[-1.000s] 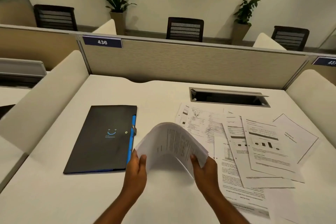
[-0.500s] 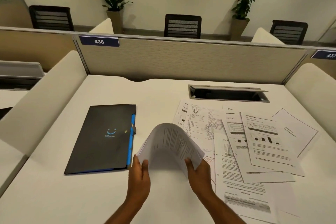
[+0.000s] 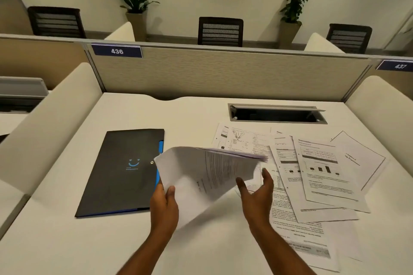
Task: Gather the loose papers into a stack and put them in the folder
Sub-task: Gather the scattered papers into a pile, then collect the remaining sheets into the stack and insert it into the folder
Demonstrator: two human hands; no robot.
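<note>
Left hand [image 3: 164, 202] pinches the near-left corner of the paper stack [image 3: 207, 172], lifted off the desk [image 3: 67, 241]. Right hand [image 3: 257, 194] is open, fingers spread, just under the stack's right edge. Closed folder [image 3: 125, 174] lies left, loose sheets [image 3: 321, 176] fan out right. Front-left desk is bare.

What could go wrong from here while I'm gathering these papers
1. Only the left hand grips the bundle of papers, at one corner; the right hand is open beside it, so sheets could fan out or slip.
2. The bundle is bent and floppy, so it may crease.
3. Loose sheets lie overlapping and skewed on the desk; some could be missed. The folder is closed, so opening it needs a free hand.
</note>
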